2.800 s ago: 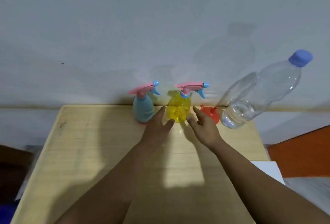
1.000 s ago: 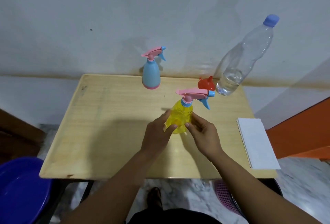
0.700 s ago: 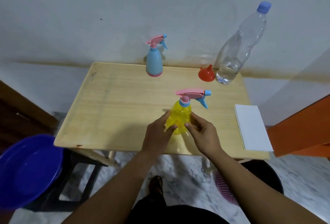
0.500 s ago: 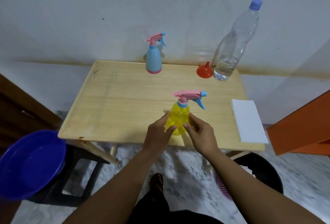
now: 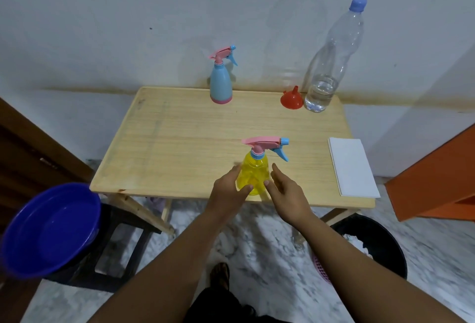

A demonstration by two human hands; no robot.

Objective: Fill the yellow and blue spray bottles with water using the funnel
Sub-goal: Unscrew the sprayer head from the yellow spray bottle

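The yellow spray bottle point(image 5: 253, 171), with a pink and blue trigger head, stands upright near the front edge of the wooden table point(image 5: 180, 142). My left hand point(image 5: 227, 191) wraps its left side, thumb on the front. My right hand point(image 5: 288, 194) is at its right side with fingers spread; only the thumb tip reaches the bottle. The blue spray bottle point(image 5: 221, 83) stands at the table's back edge. The red funnel point(image 5: 291, 99) lies mouth-down at the back right, beside a tall clear water bottle point(image 5: 326, 73) with a blue cap and a little water in it.
A white folded sheet point(image 5: 352, 168) lies on the table's right edge. A blue basin point(image 5: 48, 230) sits on a dark stool point(image 5: 115, 245) at the lower left. A black bin point(image 5: 372, 240) stands under the right corner, and an orange panel point(image 5: 437, 181) is at the right.
The yellow bottle came from the back of the table, beside the blue one, to the front edge. My right hand's fingers have loosened from it. The view pulled back.
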